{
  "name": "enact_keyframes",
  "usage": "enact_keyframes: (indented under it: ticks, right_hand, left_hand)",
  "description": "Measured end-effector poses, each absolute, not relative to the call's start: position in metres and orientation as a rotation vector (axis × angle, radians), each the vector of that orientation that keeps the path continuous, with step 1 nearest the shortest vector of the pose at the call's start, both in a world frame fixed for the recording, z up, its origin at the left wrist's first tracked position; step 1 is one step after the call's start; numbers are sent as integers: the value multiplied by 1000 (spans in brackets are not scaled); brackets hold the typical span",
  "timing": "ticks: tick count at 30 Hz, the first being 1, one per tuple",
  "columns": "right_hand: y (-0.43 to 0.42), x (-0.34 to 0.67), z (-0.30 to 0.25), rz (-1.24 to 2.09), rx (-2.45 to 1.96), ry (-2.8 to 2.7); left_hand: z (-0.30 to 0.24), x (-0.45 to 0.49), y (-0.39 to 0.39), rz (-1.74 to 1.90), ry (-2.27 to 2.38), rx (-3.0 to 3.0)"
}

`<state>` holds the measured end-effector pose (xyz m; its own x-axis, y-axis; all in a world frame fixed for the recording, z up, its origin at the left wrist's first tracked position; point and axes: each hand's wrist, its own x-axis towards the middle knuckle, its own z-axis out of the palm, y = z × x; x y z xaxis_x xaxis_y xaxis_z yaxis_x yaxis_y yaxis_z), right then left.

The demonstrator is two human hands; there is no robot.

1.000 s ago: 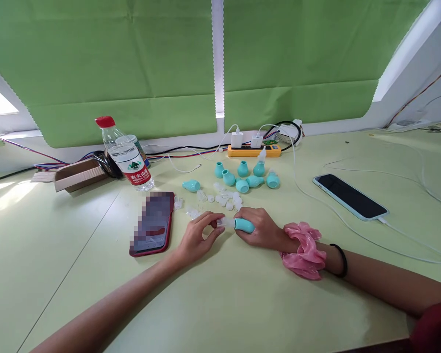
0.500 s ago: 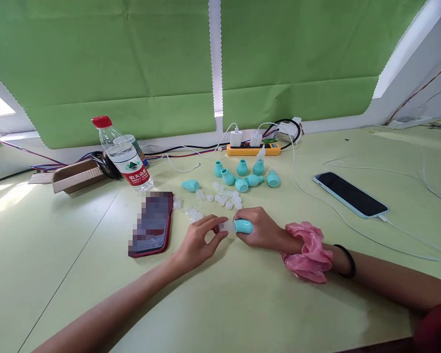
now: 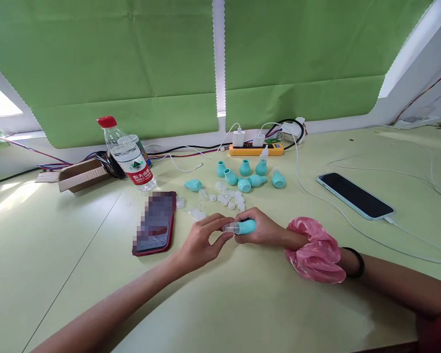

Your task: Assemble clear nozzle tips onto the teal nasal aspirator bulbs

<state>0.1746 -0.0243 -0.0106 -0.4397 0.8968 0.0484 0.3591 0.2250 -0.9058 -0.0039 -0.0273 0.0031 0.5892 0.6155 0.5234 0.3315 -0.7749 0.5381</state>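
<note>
My right hand [image 3: 259,225] is wrapped round a teal rubber squeeze bulb [image 3: 246,227], its neck pointing left. Between the thumb and fingers of my left hand [image 3: 208,239] is a clear plastic nozzle piece [image 3: 228,228], which meets the bulb's neck; whether it is seated inside cannot be made out. Beyond my hands lie small translucent plastic parts [image 3: 231,198] in a loose cluster. Behind them stand and lie several more teal bulbs [image 3: 244,185], one fitted with a pointed clear tip [image 3: 264,154].
A red-cased phone [image 3: 155,224] lies left of my hands; another phone [image 3: 355,195], on a charging cable, is at the right. A water bottle [image 3: 136,166], an open cardboard box [image 3: 84,175] and a yellow power strip [image 3: 256,149] line the back. White cables cross the table.
The clear nozzle piece and the bulb's neck have come together, closing the small gap between them. The whole view has shifted slightly.
</note>
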Motion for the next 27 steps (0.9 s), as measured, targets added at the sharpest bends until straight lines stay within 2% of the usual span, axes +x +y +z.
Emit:
enact_keyframes:
  ticks: [3, 8, 12, 18, 20, 27]
  right_hand:
    - [-28, 171, -13, 1165, -1120, -1828]
    - [-34, 169, -20, 906, -1059, -1816]
    - [-36, 168, -22, 839, -1080, -1834]
    - [-39, 167, -18, 724, -1060, -1815]
    - [-40, 167, -17, 700, -1064, -1807]
    - [-42, 167, -17, 650, -1020, -1853]
  left_hand:
    - [11, -9, -20, 1011, 748, 2443]
    - [46, -32, -1, 874, 1002, 2473]
    - [54, -42, 7, 438, 1288, 2775]
    - [25, -37, 10, -53, 1530, 2873]
    - [20, -37, 12, -56, 1426, 2902]
    - [9, -33, 11, 369, 1158, 3033]
